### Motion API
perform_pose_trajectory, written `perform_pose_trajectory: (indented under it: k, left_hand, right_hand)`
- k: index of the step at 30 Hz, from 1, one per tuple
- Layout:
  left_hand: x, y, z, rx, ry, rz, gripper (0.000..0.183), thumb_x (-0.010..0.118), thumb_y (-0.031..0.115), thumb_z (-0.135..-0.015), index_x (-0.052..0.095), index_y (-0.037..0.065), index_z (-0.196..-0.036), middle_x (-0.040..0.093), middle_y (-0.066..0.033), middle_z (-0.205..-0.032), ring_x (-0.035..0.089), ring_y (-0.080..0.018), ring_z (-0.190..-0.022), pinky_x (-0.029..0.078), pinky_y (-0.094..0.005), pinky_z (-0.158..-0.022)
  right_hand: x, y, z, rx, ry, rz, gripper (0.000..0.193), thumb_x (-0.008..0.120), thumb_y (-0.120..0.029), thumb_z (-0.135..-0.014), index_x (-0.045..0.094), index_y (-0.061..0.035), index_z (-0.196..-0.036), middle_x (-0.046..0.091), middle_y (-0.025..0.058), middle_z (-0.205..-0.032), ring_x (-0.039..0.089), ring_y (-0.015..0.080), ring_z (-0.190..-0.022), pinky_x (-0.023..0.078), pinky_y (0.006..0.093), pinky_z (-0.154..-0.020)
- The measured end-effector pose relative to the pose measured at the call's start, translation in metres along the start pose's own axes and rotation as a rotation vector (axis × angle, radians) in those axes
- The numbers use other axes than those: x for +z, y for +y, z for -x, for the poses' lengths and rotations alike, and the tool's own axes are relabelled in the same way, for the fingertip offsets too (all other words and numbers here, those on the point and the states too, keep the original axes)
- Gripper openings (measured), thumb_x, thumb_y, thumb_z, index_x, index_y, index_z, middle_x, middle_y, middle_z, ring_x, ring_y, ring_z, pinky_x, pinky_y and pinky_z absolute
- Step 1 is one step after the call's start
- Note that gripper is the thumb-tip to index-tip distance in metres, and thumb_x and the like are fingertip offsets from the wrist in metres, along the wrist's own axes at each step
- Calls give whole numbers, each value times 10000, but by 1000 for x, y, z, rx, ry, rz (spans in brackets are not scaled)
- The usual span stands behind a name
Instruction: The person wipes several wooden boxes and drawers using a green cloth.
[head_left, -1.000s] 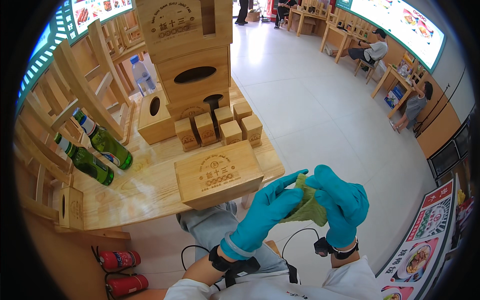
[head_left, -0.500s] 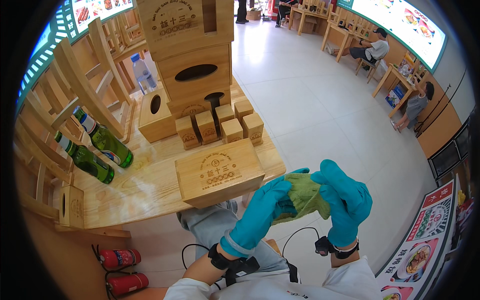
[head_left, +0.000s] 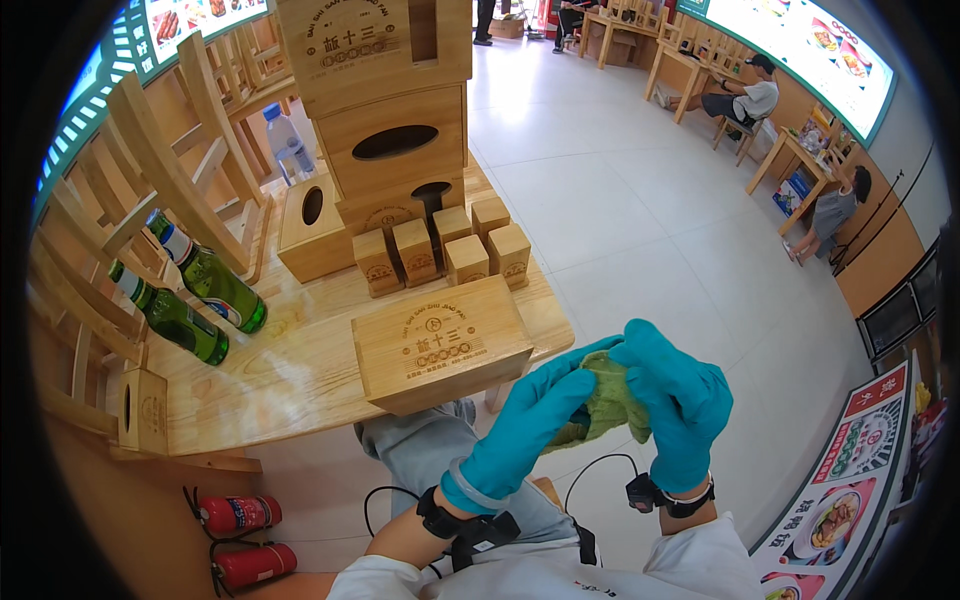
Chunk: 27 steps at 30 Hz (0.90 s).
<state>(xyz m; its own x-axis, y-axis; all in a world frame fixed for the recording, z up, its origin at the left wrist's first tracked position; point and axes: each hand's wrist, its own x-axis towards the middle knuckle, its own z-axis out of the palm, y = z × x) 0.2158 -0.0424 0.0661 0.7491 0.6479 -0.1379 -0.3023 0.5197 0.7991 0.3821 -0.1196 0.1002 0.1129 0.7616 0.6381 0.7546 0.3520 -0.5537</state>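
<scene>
A crumpled green cloth (head_left: 612,402) is held between my two hands, just off the right end of the table. My left hand (head_left: 528,420), in a teal rubber glove, grips its left side. Gloved alike, my right hand (head_left: 682,395) has its fingers closed on the right side. Part of the cloth is hidden behind the fingers. Closest to my left hand is a wooden box (head_left: 440,340) with dark printing on its top, lying at the front edge of the table.
On the wooden table (head_left: 285,395) stand two green bottles (head_left: 215,290), several small wooden holders (head_left: 467,260), stacked wooden boxes (head_left: 395,110) and a plastic water bottle (head_left: 287,140). Two red fire extinguishers (head_left: 240,515) are at lower left. Two people sit by the far right wall.
My right hand has moved slightly left, toward my left hand. The cloth between them is bunched narrower. Both hands keep their grip.
</scene>
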Motion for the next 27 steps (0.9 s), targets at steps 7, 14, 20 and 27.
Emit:
perform_pose_trajectory:
  k: [7, 14, 20, 27]
  left_hand:
    - [-5, 6, -1, 45, -102, 42, 563, 523, 351, -1045, 431, 59, -1518, 575, -126, -1372, 569, -218, -1254, 501, -362, -1046]
    - [-7, 6, -1, 54, -83, 45, 582, 522, 300, -1026, 404, 16, -1521, 535, -122, -1442, 581, -227, -1250, 490, -372, -1047]
    - [-9, 6, 1, 79, -131, 69, 597, 489, 374, -1061, 376, 42, -1544, 540, -116, -1406, 551, -215, -1275, 481, -363, -1065]
    - [-16, -7, -7, 59, -108, 104, 576, 430, 381, -1090, 355, 50, -1555, 540, -112, -1400, 537, -176, -1284, 477, -317, -1069]
  right_hand:
    - [-3, 0, -3, 10, 88, -71, 308, 691, 22, -898, 711, -12, -1203, 735, 150, -1156, 745, 231, -928, 593, 311, -804]
    - [-3, -2, -3, 3, 114, -123, 311, 692, 23, -895, 709, -7, -1204, 738, 165, -1134, 747, 242, -937, 596, 315, -809]
    - [-2, -2, -4, 11, 28, -60, 336, 700, 22, -876, 702, 4, -1212, 742, 168, -1117, 746, 243, -917, 593, 316, -804]
    - [-1, -8, -5, -19, -15, 64, 312, 688, -29, -898, 712, -20, -1209, 757, 111, -1105, 736, 208, -828, 559, 292, -790]
